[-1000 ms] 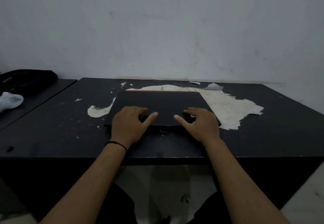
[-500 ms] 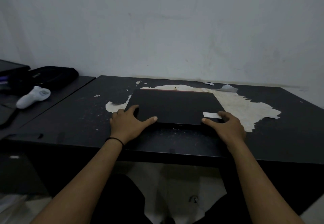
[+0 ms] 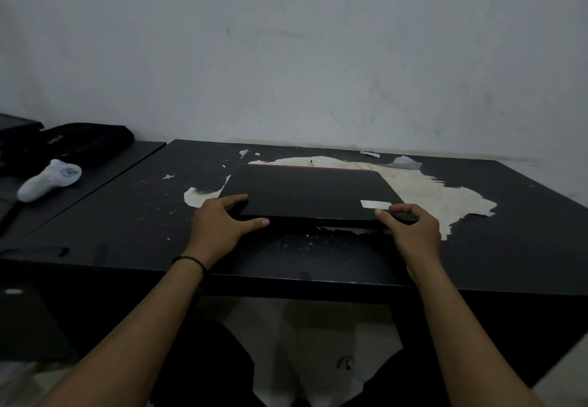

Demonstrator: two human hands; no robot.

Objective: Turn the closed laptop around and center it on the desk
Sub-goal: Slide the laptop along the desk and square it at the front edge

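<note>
A closed black laptop [image 3: 308, 188] lies on the black desk [image 3: 127, 215], over a pale patch where the surface has peeled. A small white label sits near its front right corner. My left hand [image 3: 219, 223] grips the front left corner, thumb under the front edge and fingers on the lid. My right hand [image 3: 410, 227] grips the front right corner the same way. The front edge looks raised slightly off the desk, with a thin gap under it.
The peeled pale patch [image 3: 439, 196] spreads to the right of the laptop. A second dark desk on the left holds a white sock-like object [image 3: 47, 179] and a black bag [image 3: 76, 142]. A white wall rises right behind the desk.
Both hands slid from the middle of the lid out to the front corners and took hold. The front edge now seems lifted a little.
</note>
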